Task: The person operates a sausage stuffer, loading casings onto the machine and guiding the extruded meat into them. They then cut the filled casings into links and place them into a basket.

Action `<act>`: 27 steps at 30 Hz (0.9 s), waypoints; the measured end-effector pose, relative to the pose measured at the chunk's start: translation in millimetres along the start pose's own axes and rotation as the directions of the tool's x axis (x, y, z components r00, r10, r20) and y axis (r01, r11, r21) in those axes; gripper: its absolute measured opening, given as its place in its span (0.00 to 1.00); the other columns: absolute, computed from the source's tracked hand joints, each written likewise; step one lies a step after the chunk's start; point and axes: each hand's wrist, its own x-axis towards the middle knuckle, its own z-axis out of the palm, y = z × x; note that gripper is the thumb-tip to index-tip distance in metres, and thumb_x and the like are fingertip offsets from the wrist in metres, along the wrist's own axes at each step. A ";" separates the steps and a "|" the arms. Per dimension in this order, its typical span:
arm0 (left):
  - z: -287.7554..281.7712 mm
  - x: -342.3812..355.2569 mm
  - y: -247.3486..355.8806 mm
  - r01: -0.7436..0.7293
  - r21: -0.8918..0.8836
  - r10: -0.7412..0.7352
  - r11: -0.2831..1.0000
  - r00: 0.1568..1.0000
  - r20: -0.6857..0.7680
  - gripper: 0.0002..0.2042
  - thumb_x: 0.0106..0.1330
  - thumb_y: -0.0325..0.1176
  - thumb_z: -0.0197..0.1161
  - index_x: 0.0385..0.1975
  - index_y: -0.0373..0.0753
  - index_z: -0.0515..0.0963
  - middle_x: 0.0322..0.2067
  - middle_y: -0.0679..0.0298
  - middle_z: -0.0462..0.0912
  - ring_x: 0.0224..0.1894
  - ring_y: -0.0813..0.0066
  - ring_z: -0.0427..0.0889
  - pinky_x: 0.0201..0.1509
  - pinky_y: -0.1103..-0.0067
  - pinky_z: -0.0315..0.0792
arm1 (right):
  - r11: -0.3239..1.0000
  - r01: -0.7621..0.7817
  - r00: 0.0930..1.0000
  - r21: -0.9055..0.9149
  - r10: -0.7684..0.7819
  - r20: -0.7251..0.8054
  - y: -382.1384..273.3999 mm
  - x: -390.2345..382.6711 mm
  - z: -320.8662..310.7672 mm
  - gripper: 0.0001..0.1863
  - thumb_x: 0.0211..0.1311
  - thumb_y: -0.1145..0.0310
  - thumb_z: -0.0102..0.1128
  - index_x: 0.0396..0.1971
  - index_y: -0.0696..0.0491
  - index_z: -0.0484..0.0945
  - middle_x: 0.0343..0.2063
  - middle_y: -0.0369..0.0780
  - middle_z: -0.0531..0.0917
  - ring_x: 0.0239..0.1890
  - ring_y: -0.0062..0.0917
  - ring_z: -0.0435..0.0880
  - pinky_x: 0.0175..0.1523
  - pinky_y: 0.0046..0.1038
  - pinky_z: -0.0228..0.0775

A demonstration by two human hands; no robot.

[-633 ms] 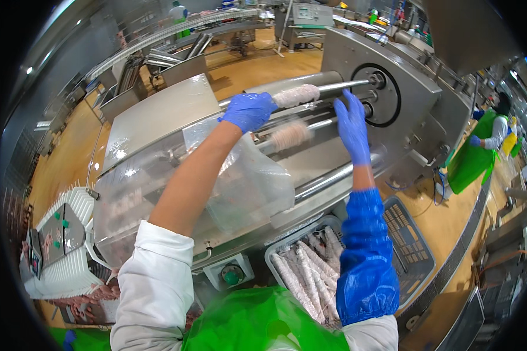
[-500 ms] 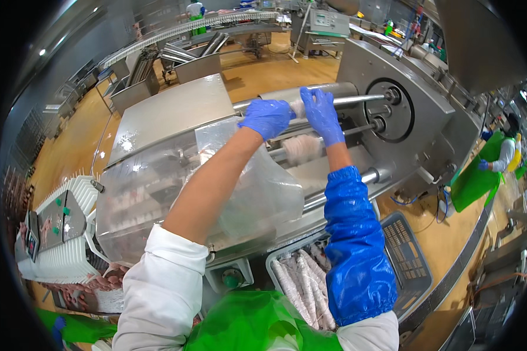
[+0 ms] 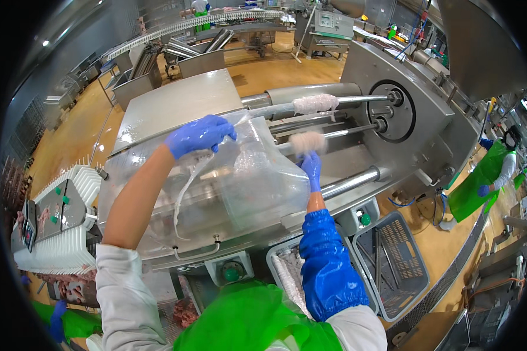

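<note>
My left hand (image 3: pixel 202 136), in a blue glove, has its fingers closed on a thin white strip (image 3: pixel 182 199), which trails down over the clear plastic cover (image 3: pixel 249 181) of the steel machine (image 3: pixel 427 134). My right hand (image 3: pixel 310 168) is low at the lower shaft (image 3: pixel 357 130), its fingertips at a blurred pale pink roll (image 3: pixel 307 142); whether they grip it is unclear. Another pale roll (image 3: pixel 315 104) sits on the upper shaft (image 3: pixel 360 99), beyond both hands.
Below are a crate (image 3: pixel 284 269) of wrapped rolls, a grey crate (image 3: pixel 413 257) with rods and green buttons (image 3: pixel 233 274). A white slatted conveyor (image 3: pixel 55 257) is at left. A co-worker (image 3: pixel 483 184) stands at right, another person's blue-gloved hand (image 3: pixel 58 313) shows lower left.
My left hand has moved left and down from the upper shaft, with a white strip now trailing from it. My right hand has dropped from the upper shaft to the lower roll.
</note>
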 end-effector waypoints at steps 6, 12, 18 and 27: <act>-8.5 -106.5 -27.5 0.122 -0.102 -0.131 0.987 0.988 -0.083 0.18 0.71 0.42 0.49 0.25 0.36 0.77 0.22 0.67 0.72 0.22 0.81 0.70 0.29 0.81 0.69 | 0.987 0.121 0.986 0.104 -0.131 0.102 24.3 5.1 14.7 0.11 0.61 0.73 0.50 0.38 0.57 0.82 0.21 0.33 0.77 0.24 0.17 0.73 0.27 0.23 0.70; -12.0 -177.0 -73.0 0.170 -0.242 -0.243 0.955 0.917 -0.316 0.17 0.70 0.42 0.52 0.23 0.38 0.75 0.21 0.69 0.73 0.20 0.84 0.67 0.25 0.83 0.63 | 0.973 0.161 0.987 -0.163 -0.161 0.016 14.7 9.5 -2.3 0.13 0.59 0.73 0.48 0.37 0.56 0.82 0.22 0.34 0.77 0.24 0.18 0.75 0.25 0.23 0.70; -2.8 -187.5 -87.8 0.126 -0.223 -0.212 0.967 0.884 -0.418 0.16 0.69 0.40 0.53 0.21 0.38 0.75 0.20 0.71 0.73 0.20 0.86 0.65 0.24 0.84 0.60 | 0.996 0.084 0.995 0.038 -0.082 -0.066 12.4 22.5 -13.2 0.13 0.59 0.74 0.49 0.39 0.57 0.81 0.21 0.33 0.76 0.23 0.16 0.73 0.25 0.21 0.67; 12.4 -179.9 -108.8 -0.036 -0.019 0.020 0.999 0.827 -0.562 0.14 0.66 0.35 0.55 0.18 0.35 0.73 0.18 0.67 0.72 0.23 0.82 0.68 0.27 0.79 0.61 | 0.991 0.133 0.987 -0.015 -0.134 -0.086 4.6 24.1 -26.4 0.23 0.60 0.78 0.46 0.56 0.56 0.76 0.30 0.36 0.83 0.24 0.14 0.74 0.27 0.20 0.66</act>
